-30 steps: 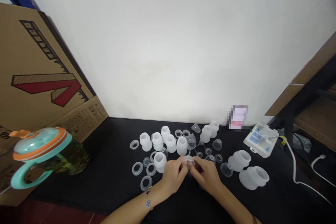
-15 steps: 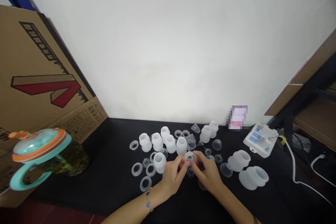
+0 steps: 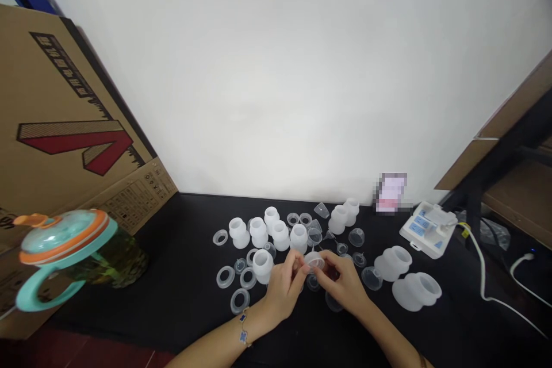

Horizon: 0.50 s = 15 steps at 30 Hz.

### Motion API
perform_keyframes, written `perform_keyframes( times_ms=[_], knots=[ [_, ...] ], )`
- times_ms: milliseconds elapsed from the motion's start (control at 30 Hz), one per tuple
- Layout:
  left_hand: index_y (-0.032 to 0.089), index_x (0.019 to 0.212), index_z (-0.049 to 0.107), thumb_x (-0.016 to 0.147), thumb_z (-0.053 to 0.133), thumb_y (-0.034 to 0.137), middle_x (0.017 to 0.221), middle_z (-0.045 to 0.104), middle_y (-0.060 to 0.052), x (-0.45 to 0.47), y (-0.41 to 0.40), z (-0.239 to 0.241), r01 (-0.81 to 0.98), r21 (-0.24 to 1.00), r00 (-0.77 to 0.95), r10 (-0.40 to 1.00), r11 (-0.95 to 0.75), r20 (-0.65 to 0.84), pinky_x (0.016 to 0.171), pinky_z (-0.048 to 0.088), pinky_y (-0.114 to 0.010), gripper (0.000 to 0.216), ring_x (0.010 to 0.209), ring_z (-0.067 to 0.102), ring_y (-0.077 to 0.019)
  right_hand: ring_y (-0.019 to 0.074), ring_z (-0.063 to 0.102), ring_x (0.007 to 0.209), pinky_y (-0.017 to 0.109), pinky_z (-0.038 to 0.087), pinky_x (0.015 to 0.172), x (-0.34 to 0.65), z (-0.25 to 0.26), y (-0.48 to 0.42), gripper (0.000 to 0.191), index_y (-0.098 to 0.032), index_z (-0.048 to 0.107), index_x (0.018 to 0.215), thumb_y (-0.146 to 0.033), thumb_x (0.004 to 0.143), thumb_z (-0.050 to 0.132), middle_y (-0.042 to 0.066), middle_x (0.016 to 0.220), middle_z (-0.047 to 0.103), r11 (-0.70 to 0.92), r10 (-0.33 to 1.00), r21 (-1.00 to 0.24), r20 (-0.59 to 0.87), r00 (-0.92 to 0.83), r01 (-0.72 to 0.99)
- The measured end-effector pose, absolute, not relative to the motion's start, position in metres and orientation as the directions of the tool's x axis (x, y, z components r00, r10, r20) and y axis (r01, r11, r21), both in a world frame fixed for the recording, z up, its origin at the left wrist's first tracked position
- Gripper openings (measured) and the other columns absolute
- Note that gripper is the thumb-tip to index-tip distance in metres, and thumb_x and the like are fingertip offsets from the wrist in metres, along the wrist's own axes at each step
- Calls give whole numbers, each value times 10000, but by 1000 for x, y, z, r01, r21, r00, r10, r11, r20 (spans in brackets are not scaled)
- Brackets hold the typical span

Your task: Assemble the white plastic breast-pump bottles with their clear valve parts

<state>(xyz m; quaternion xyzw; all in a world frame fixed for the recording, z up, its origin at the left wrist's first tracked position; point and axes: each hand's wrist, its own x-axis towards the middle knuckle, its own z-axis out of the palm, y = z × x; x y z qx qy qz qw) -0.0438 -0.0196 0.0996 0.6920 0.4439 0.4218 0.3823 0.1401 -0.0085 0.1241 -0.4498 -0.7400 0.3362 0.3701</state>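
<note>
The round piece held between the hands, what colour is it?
The round piece is translucent whitish, in the head view.

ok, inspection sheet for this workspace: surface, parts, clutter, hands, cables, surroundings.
Surface: black tabletop, parts spread over its middle.
Parts: white double-bulge bottles, clear rings, clear funnel-shaped pieces.
Clutter: teal-and-orange-lidded jug far left; white plastic case at right; pixelated item by the wall, identity unclear.
Hands: left hand and right hand both hold one clear round plastic piece between fingertips.
Cables: white cable beside the case; second white cable farther right.
Surroundings: white wall behind, printed cardboard box left.
</note>
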Motion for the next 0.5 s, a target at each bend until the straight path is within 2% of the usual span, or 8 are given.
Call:
perform_keyframes(
  times_ms=[100,267,500],
  knots=[
    [203,928,521,1010,500,441,610,486,64,-44,-19,102,360,859,299,917,-363,263,540,317,-245,253,529,488,-132,128,476,521,233,347,509,139,124,-9,194,-195,688,868,-348,904,574,-44,577,540,372,919,-823,262,-293,430],
    [194,916,569,1043,406,401,620,515,35,-44,-19,102,408,821,330,903,-400,276,550,322,-257,292,537,488,-141,134,505,517,231,373,503,137,123,-10,214,-199,706,874,-360,914,570,-35,577,571,385,917,-802,275,-290,456],
    [191,830,576,1013,443,350,597,502,39,-43,-16,101,422,815,304,909,-397,285,534,310,-246,276,524,476,-134,124,496,501,226,359,497,136,123,-11,239,-194,671,801,-374,917,565,-38,560,547,406,908,-773,283,-308,487]
  ],
)
